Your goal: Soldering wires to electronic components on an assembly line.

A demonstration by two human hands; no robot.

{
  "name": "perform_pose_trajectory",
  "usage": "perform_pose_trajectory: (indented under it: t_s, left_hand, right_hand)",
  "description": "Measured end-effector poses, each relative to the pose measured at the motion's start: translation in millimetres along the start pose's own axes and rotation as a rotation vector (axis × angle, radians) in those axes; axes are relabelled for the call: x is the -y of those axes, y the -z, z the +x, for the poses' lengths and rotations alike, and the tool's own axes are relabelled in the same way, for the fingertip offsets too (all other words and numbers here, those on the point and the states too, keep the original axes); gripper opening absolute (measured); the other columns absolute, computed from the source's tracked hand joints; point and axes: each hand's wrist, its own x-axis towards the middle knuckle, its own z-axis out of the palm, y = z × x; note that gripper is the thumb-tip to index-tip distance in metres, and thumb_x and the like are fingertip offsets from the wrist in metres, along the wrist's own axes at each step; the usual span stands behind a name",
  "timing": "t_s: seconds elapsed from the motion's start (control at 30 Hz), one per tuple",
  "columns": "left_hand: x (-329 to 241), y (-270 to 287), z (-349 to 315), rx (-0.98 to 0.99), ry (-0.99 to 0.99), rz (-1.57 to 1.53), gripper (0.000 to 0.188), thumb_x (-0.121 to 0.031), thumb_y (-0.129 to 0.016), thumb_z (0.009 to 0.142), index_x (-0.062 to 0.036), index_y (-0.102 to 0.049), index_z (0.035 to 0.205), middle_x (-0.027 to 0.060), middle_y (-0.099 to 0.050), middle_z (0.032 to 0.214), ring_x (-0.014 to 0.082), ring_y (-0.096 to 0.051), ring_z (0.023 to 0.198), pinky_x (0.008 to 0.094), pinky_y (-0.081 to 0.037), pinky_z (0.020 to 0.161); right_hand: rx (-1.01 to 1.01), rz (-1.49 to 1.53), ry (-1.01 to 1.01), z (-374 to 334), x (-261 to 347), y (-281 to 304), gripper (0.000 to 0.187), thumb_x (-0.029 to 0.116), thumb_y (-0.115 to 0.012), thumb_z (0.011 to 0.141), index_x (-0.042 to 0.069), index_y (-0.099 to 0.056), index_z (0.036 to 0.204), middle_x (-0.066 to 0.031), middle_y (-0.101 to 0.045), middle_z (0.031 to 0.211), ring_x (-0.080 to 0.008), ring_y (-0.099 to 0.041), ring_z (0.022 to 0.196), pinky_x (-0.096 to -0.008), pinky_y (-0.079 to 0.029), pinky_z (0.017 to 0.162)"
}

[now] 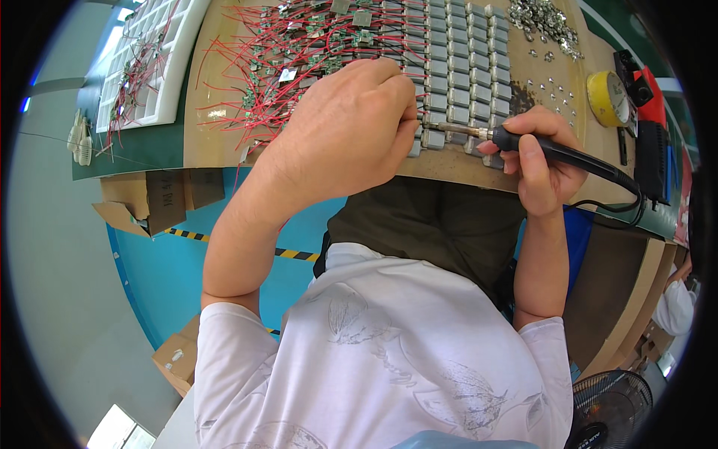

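Observation:
My right hand (550, 161) grips a black-handled soldering iron (591, 163). Its metal tip points left and reaches the nearest rows of small grey rectangular blocks (458, 97), close to my left fingertips. My left hand (359, 123) is closed in a pinch just left of that tip; what lies between its fingers is hidden. Green circuit boards with red wires (262, 90) lie in a dense mass beyond and left of this hand. Some red wires run from the boards to the blocks.
Loose small metal pieces (546, 26) are scattered at the far right. A yellow round tin (608, 99) and a black device (652, 161) stand along the right side. At the far left is a white compartment tray (153, 67) with wired boards. Below the table's left edge sits a cardboard box (161, 200).

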Motion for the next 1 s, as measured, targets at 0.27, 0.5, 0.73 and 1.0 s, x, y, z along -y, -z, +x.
perform_pose_trajectory:
  t_s: [0.27,0.5,0.73,1.0]
  left_hand:
    - [0.4,-0.9,-0.2,-0.006,-0.012,-0.003,0.007,-0.007,-0.065,0.082,-0.0010,-0.062,0.078,0.0131,-0.060,0.081,0.0343,-0.062,0.082,0.0448,-0.052,0.071]
    - [0.1,-1.0,0.5,-0.013,-0.021,0.009,0.007,-0.006,-0.064,0.081,-0.0007,-0.061,0.078,0.0134,-0.060,0.081,0.0345,-0.062,0.081,0.0446,-0.052,0.072]
    - [0.5,-0.8,0.2,0.000,-0.011,0.013,0.007,-0.006,-0.064,0.081,-0.0008,-0.062,0.078,0.0136,-0.060,0.081,0.0345,-0.063,0.082,0.0447,-0.052,0.072]
    - [0.2,0.2,0.4,0.018,0.000,0.016,0.007,-0.007,-0.064,0.082,-0.0010,-0.063,0.079,0.0133,-0.061,0.082,0.0342,-0.063,0.083,0.0448,-0.053,0.072]
  right_hand:
    - [-0.007,0.002,-0.007,-0.4,0.5,-1.9,0.015,-0.006,-0.056,0.088,-0.009,-0.067,0.098,-0.0127,-0.066,0.082,-0.0122,-0.065,0.065,-0.0231,-0.058,0.059]
    - [0.003,-0.006,0.025,-0.2,-1.9,-0.7,0.015,-0.005,-0.057,0.087,-0.009,-0.067,0.098,-0.0126,-0.066,0.082,-0.0117,-0.065,0.065,-0.0225,-0.057,0.059]
    - [-0.027,0.066,0.009,-3.1,-2.2,1.2,0.014,-0.005,-0.055,0.092,-0.009,-0.065,0.101,-0.0118,-0.066,0.083,-0.0093,-0.063,0.060,-0.0202,-0.053,0.055]
    - [-0.065,0.052,-0.006,-3.3,0.0,-1.4,0.014,-0.005,-0.054,0.093,-0.009,-0.065,0.102,-0.0115,-0.066,0.081,-0.0091,-0.064,0.060,-0.0197,-0.052,0.055]
